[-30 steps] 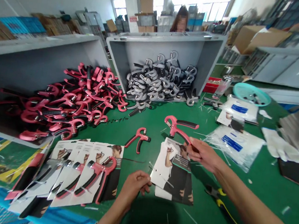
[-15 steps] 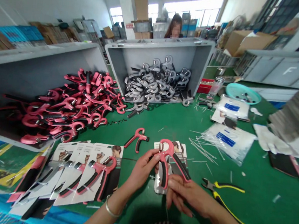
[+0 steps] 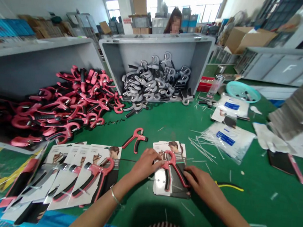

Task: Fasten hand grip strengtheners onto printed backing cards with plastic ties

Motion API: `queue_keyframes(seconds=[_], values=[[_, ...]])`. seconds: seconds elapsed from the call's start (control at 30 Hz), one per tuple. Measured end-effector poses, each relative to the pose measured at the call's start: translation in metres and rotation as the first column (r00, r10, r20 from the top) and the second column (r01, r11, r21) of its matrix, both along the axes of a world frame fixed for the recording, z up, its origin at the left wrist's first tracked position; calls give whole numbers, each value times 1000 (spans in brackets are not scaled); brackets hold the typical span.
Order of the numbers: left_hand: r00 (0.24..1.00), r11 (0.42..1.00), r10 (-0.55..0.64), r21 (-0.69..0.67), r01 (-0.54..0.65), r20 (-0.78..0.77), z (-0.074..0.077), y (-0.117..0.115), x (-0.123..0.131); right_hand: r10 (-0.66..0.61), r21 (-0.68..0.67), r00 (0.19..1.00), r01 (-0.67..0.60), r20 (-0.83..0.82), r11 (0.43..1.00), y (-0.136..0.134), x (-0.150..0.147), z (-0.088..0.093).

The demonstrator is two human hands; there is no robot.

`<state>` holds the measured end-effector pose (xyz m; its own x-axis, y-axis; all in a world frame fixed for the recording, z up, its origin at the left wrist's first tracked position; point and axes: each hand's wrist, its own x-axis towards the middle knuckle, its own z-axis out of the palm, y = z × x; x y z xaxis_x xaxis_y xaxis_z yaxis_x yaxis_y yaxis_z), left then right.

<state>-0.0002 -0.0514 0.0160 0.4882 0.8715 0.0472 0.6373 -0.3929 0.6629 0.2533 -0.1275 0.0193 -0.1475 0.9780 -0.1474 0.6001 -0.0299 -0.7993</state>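
Dozens of pink trainers in pile (image 3: 61,105) at far left. Packed cards (image 3: 81,178) fanned along near edge of green table (image 3: 254,180). Loose trainer (image 3: 136,139) lies just beyond left hand (image 3: 146,164). Left hand's fingers curled, tips gripping head of grip trainer (image 3: 171,170). Grip trainer lies on printed card (image 3: 161,182), at table's near middle. Right hand (image 3: 203,184) palm down, fingers together, tips pressing trainer's handle. Pliers (image 3: 230,186) just right of that hand. Bag of ties (image 3: 229,139) farther back. Grey crate (image 3: 157,50) at rear.
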Motion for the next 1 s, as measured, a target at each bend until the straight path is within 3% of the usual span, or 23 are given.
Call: queue_keyframes(seconds=[0.1, 0.2, 0.3, 0.47, 0.63, 0.77, 1.0], values=[[996, 996, 77, 51, -79, 51, -6, 5, 5, 56, 225, 987, -90, 151, 970, -4, -8, -2], [986, 995, 92, 30, -96, 137, -8, 13, 19, 204, 271, 966, -242, 161, 932, 2, -26, -5], [973, 997, 80, -15, -79, 216, -7, 12, 34, 167, 309, 981, -191, 104, 932, 15, -41, -13], [952, 992, 124, -46, -115, 279, -7, -3, 39, 12, 308, 995, 20, -102, 951, 36, -45, -27], [973, 996, 88, 2, -90, 213, -12, -3, 37, -28, 307, 983, 84, -183, 948, 41, -44, -28], [968, 996, 88, -40, -80, 235, -13, -1, 35, -2, 279, 992, 36, -123, 960, 37, -40, -26], [939, 993, 112, -69, -94, 325, -15, -2, 34, 176, 254, 983, -158, -51, 954, 40, -38, -25]])
